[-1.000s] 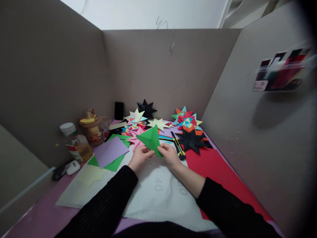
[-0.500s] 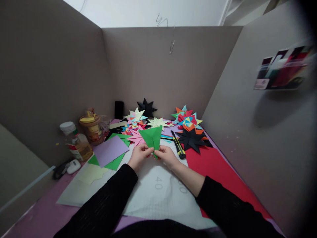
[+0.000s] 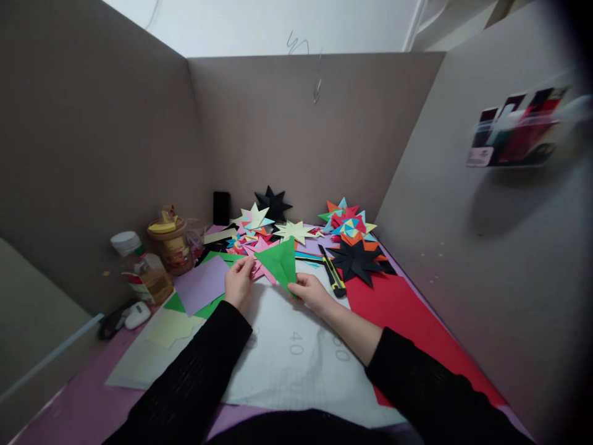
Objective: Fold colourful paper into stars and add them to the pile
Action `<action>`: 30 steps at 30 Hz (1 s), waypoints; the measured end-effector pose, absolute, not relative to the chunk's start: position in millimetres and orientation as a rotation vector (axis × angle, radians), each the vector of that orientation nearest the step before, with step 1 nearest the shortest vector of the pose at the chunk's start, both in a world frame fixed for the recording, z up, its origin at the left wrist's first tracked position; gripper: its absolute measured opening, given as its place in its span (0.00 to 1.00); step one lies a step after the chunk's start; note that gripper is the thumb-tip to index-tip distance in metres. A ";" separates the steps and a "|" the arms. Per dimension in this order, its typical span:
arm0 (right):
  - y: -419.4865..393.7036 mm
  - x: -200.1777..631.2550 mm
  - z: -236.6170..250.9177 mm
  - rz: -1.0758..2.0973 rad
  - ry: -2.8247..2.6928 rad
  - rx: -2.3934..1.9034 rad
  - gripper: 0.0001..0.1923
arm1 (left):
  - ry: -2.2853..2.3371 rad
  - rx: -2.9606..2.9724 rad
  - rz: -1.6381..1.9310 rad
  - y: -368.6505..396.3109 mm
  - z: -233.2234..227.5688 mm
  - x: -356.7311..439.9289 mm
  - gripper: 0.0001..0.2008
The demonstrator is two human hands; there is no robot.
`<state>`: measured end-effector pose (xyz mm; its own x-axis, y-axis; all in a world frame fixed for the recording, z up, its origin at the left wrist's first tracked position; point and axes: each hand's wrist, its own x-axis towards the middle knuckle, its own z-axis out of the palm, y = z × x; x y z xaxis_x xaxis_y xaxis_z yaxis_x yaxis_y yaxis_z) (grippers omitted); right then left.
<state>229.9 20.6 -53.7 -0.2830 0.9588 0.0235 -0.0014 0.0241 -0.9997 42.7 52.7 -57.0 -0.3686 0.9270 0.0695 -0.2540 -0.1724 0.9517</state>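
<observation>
A folded piece of green paper (image 3: 281, 261), wide at the top and narrowing to a point below, is held up over the mat. My right hand (image 3: 309, 290) pinches it near its lower tip, thumb in front. My left hand (image 3: 239, 283) is closed, its fingertips curled together just beside the paper's left corner. Whether those fingers grip that corner or anything else cannot be made out. Behind the paper lies a pink folded star (image 3: 263, 272), partly covered. A yellow and black utility knife (image 3: 332, 272) rests right of my right hand.
Under my hands spreads a white mat (image 3: 278, 364). Red paper (image 3: 407, 327) and a black paper star (image 3: 357, 261) lie right. Purple paper (image 3: 202, 284), a bottle (image 3: 143, 272) and a cup (image 3: 170, 244) are left. Several coloured stars stand by the grey back panel (image 3: 296, 136).
My left hand has come away from the paper's lower part and moved left to beside its left corner. The paper has turned a little in my right hand, which stays near the tip.
</observation>
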 end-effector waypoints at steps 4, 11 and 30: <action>29.4 238.7 -44.5 1.173 -1.594 -1.032 0.06 | 1.168 0.832 1.825 54.0 -49.8 35.8 0.21; 45.3 260.2 -29.8 0.959 -1.763 -1.191 0.13 | 1.124 1.256 1.584 44.0 -34.9 35.5 0.24; 32.1 247.2 -51.2 0.782 -1.669 -0.882 0.11 | 1.058 0.993 1.298 31.4 -37.4 52.4 0.18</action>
